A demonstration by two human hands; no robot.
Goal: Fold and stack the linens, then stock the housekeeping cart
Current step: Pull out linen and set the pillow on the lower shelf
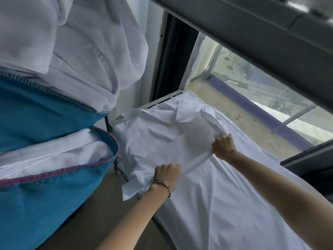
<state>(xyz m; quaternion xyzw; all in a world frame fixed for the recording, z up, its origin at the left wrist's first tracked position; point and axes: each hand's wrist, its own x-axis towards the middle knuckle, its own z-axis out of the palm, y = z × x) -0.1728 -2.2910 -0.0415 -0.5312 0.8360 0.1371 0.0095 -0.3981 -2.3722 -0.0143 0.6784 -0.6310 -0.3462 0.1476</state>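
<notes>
The white thin cotton linen piece lies crumpled on a surface covered with a white sheet, beside a blue fabric cart bag filled with white laundry. Both hands are clamped on it: the left hand grips its near edge, the right hand pinches a bunched fold.

Your white linen lies crumpled and half-folded on the sheet-covered surface, just beside the blue cart bag.
</notes>
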